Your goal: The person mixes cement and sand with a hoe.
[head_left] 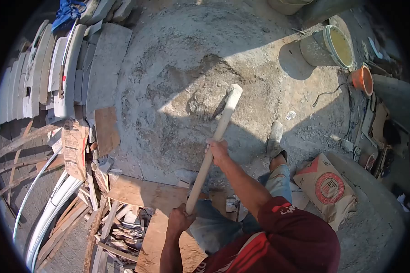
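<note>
A long wooden-handled tool [210,157] runs diagonally across the middle of the view. Its upper end is coated in pale grey material, and what seems to be a blade there is partly hidden in the mix. My right hand [217,151] is wrapped round the middle of the handle. Lower down, my left hand [181,220] grips the handle's near end. The tool's far end lies over a broad grey pile of sandy material [168,95], which has a rough hollow near its centre.
Stacked slabs [73,68] and wood scraps [127,227] line the left. A bucket of liquid [314,50] and an orange bucket [362,80] are at the upper right. A paper sack [325,191] lies right of my legs; my dusty shoe [275,139] stands at the pile's edge.
</note>
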`<action>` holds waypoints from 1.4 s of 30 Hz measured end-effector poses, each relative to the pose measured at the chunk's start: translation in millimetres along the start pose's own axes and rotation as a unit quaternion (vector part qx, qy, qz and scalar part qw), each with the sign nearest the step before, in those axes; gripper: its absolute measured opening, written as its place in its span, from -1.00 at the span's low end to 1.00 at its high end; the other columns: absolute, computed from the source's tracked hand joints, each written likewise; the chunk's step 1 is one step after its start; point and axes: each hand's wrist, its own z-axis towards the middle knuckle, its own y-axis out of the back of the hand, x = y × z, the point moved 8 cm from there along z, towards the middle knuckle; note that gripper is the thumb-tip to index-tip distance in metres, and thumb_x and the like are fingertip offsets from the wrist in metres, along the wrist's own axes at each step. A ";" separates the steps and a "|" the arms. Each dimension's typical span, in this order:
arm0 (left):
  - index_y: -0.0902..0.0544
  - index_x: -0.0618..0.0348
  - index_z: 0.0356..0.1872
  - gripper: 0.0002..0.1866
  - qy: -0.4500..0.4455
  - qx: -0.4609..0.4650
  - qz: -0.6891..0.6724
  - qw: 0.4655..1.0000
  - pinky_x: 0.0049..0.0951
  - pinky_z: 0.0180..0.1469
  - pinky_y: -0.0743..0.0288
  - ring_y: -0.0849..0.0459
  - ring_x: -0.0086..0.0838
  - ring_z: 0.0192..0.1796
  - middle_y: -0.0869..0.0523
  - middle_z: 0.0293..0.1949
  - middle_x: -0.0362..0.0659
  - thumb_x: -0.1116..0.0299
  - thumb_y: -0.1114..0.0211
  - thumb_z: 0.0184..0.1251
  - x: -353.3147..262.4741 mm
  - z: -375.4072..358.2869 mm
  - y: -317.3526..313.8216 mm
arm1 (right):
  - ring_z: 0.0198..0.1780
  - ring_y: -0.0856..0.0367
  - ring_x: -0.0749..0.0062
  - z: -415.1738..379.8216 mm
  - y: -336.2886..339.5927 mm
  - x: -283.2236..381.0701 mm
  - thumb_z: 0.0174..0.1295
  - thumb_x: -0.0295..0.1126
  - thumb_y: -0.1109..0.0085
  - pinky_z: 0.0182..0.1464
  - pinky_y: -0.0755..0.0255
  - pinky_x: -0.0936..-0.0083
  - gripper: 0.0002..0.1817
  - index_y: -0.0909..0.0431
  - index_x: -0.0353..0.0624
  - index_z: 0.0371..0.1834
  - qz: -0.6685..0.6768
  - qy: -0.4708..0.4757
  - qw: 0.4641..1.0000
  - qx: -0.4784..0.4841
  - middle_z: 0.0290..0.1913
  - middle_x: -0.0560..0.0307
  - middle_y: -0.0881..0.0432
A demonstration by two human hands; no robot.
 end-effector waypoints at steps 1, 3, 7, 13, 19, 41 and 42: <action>-0.59 0.31 -0.33 -0.63 0.024 -0.001 0.008 1.000 -0.18 -0.28 -0.55 -0.70 -0.03 -0.34 -0.68 -0.46 0.13 0.23 -0.41 -0.09 18.1 -6.9 -24.2 | -0.66 -0.44 0.42 -10.0 -3.1 -3.8 0.07 -0.52 -0.20 -0.64 -0.37 0.45 -0.84 -0.40 -0.31 -0.40 -0.028 0.002 1.000 0.009 -0.57 0.14 -0.43; -0.59 0.28 -0.31 -0.64 0.039 -0.006 -0.009 0.999 -0.18 -0.27 -0.55 -0.70 -0.04 -0.32 -0.68 -0.44 0.13 0.22 -0.39 -0.07 23.5 -15.8 -53.2 | -0.66 -0.45 0.44 -21.1 3.9 4.7 0.07 -0.52 -0.21 -0.64 -0.37 0.46 -0.81 -0.38 -0.32 -0.36 -0.032 0.048 0.998 0.020 -0.57 0.14 -0.43; -0.57 0.21 -0.33 -0.64 -0.027 -0.039 -0.035 0.998 -0.06 -0.27 -0.55 -0.67 0.06 -0.34 -0.66 -0.47 0.13 0.21 -0.40 -0.13 -11.7 37.2 -91.0 | -0.67 -0.44 0.49 -14.8 40.4 77.0 0.09 -0.47 -0.22 -0.67 -0.37 0.52 -0.70 -0.28 -0.28 -0.23 -0.053 0.146 0.987 0.033 -0.57 0.16 -0.42; -0.54 0.19 -0.31 -0.67 -0.132 -0.047 0.002 0.990 -0.06 -0.30 -0.53 -0.66 0.03 -0.34 -0.66 -0.44 0.09 0.28 -0.38 -0.10 -119.1 161.9 -44.6 | -0.70 -0.42 0.42 78.1 80.1 226.0 0.06 -0.48 -0.15 -0.68 -0.33 0.48 -0.84 -0.41 -0.35 -0.50 -0.015 0.271 0.959 -0.086 -0.61 0.09 -0.43; -0.51 0.26 -0.34 -0.68 -0.004 -0.053 -0.006 0.999 -0.05 -0.30 -0.52 -0.66 0.03 -0.34 -0.66 -0.47 0.10 0.30 -0.36 -0.08 -45.2 76.4 -55.0 | -0.67 -0.45 0.39 99.4 38.0 56.9 0.03 -0.47 -0.20 -0.63 -0.39 0.41 -0.84 -0.44 -0.32 -0.45 -0.117 0.051 0.990 -0.063 -0.60 0.11 -0.45; -0.55 0.19 -0.34 -0.72 -0.248 0.116 0.263 0.925 -0.13 -0.29 -0.53 -0.67 -0.04 -0.34 -0.66 -0.44 0.01 0.36 -0.35 -0.15 -219.2 122.2 -15.8 | -0.59 -0.39 0.41 27.2 233.2 161.4 0.13 -0.41 -0.06 -0.57 -0.35 0.48 -0.86 -0.32 -0.17 -0.34 0.195 0.098 0.952 -0.216 -0.50 0.15 -0.38; -0.56 0.20 -0.32 -0.72 -0.221 0.148 0.310 0.913 -0.14 -0.27 -0.54 -0.68 -0.06 -0.32 -0.67 -0.43 0.01 0.36 -0.34 -0.12 -225.6 137.2 9.4 | -0.56 -0.39 0.40 50.0 216.0 138.5 0.12 -0.43 -0.03 -0.54 -0.36 0.48 -0.87 -0.31 -0.17 -0.32 0.225 0.068 0.950 -0.206 -0.49 0.15 -0.37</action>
